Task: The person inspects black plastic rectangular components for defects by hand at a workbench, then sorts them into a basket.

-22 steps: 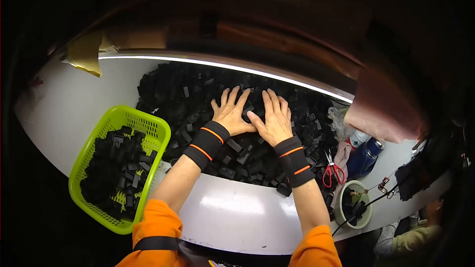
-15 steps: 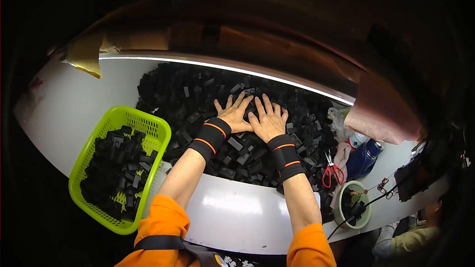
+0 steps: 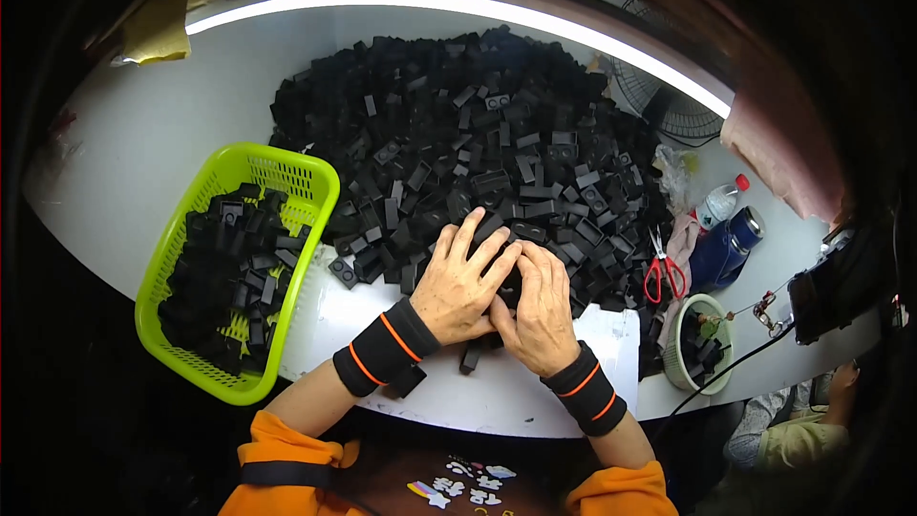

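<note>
A large heap of small black plastic blocks (image 3: 458, 124), some with two round studs or hollows, covers the middle of the white table (image 3: 487, 397). My left hand (image 3: 463, 277) rests on the heap's near edge, open, its fingers stretched forward over the blocks. Close beside it is my right hand (image 3: 543, 315), its fingers bent slightly over the blocks and the thumb apart. The two hands nearly meet, and what lies under the palms is partly hidden. A loose block (image 3: 470, 356) sits just below the hands, and another (image 3: 408, 381) is by my left wristband.
A green basket (image 3: 331, 193) of black blocks stands left. Red-handled scissors (image 3: 664, 277), a blue flask (image 3: 726, 248), a plastic bottle (image 3: 721, 203) and a small pale basket (image 3: 683, 358) are right. A bright lamp (image 3: 458, 2) and fan (image 3: 669, 100) are behind; a person (image 3: 793, 430) sits lower right.
Both hands have drawn back from the middle of the heap to its near edge, close to my body. Loose blocks now lie near the table's front edge. The view has tilted upward.
</note>
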`<state>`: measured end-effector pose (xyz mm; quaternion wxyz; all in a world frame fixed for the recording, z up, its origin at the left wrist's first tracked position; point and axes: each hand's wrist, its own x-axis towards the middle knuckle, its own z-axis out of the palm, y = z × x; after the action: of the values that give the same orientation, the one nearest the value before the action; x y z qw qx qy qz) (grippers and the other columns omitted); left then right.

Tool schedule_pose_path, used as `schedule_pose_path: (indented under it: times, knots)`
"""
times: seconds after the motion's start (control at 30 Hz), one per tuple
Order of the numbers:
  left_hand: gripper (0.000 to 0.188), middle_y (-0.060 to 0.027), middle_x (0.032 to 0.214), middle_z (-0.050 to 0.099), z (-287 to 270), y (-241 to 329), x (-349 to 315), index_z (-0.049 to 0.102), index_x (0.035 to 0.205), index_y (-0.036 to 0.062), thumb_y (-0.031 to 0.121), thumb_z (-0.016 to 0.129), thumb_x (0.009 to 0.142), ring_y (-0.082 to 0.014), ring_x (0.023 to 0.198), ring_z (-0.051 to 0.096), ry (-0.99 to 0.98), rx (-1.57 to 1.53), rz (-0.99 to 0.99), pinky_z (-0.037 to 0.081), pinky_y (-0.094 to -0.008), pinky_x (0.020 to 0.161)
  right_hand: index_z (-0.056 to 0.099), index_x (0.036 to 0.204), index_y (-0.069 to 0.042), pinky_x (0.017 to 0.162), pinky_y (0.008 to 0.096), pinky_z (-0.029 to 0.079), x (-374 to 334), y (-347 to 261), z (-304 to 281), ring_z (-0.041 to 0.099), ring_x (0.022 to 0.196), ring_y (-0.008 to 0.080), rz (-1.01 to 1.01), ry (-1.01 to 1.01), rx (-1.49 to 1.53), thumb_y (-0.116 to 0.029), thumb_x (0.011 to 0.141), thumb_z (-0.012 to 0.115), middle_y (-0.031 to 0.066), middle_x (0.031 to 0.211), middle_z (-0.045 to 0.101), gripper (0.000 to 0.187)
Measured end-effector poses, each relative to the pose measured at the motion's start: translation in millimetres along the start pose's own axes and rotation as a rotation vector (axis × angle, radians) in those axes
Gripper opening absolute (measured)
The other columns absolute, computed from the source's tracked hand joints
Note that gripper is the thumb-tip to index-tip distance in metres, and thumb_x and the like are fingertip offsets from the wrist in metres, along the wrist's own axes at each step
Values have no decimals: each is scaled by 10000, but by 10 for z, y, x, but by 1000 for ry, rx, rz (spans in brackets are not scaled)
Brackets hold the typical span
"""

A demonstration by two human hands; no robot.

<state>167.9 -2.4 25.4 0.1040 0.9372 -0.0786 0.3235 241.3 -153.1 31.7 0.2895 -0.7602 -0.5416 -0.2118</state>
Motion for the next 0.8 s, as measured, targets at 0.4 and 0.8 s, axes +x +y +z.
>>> schedule_pose_path:
  times: [0.4,0.8]
  knots:
    - [615,-78,1326,550,-88,-261,-194,616,1214,91,284,833,672,-359,1312,440,-83,-144,97,304,-568,1087,578,929,7,883,448,403,-56,-47,28,537,1034,304,-37,-32,77,-72,713,747,135,1120,566,286]
    - [440,-61,1092,592,-344,375,-703,669,1056,55,177,823,662,-239,1017,575,-165,67,-155,338,-462,937,567,1056,63,649,380,528,-622,-505,-171,633,764,333,333,-43,291,67,720,736,209,1078,573,377]
